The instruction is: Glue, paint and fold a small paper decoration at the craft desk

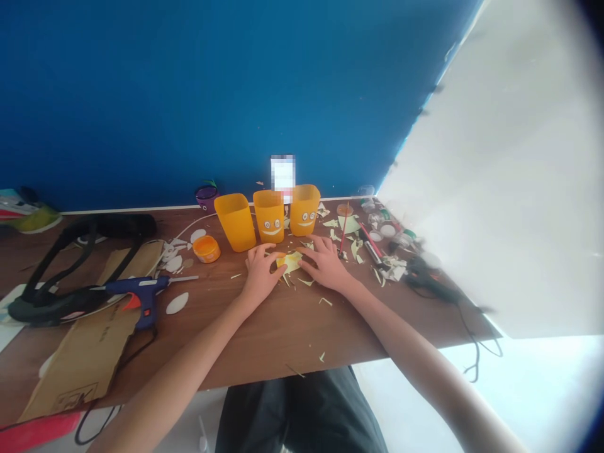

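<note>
Both flat, open, left hand (262, 269) and right hand (325, 263) press yellow paper piece (289, 261) onto table (283, 327)

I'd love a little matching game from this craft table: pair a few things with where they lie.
Things:
1. glue gun
2. yellow paper piece
3. small orange paint pot
4. red-handled brush

Places:
A. just left of the three orange cups
B. on the cardboard at the left
C. right of the right hand
D. between the left hand and the right hand

Pairs: 1-B, 2-D, 3-A, 4-C
</note>
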`<move>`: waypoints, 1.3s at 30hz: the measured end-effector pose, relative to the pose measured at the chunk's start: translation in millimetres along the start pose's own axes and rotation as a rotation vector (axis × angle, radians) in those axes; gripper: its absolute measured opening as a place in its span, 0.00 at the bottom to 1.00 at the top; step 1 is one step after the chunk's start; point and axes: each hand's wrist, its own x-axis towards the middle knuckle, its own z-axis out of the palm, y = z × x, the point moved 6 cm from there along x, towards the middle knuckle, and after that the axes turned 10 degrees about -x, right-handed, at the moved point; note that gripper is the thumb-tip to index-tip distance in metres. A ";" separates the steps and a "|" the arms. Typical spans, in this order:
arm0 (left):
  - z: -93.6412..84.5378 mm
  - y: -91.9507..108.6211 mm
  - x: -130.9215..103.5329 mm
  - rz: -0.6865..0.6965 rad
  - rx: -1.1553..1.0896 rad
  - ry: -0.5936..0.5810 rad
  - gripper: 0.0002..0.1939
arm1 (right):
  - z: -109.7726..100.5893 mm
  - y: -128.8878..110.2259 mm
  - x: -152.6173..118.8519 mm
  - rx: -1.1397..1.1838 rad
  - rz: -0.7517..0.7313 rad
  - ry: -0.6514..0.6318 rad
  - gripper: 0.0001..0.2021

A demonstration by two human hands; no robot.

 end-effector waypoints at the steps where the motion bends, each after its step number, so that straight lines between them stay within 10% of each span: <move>1: 0.7 -0.5 0.1 -0.001 0.013 0.001 0.10 | 2.9 -2.0 0.9 -0.021 -0.003 -0.018 0.19; 25: -1.1 4.1 -2.3 0.049 0.108 -0.001 0.15 | -4.9 -5.1 5.4 0.108 -0.008 0.164 0.05; 39: -21.2 1.0 5.1 0.372 0.072 -0.435 0.10 | -24.5 30.6 1.8 0.374 0.274 0.314 0.05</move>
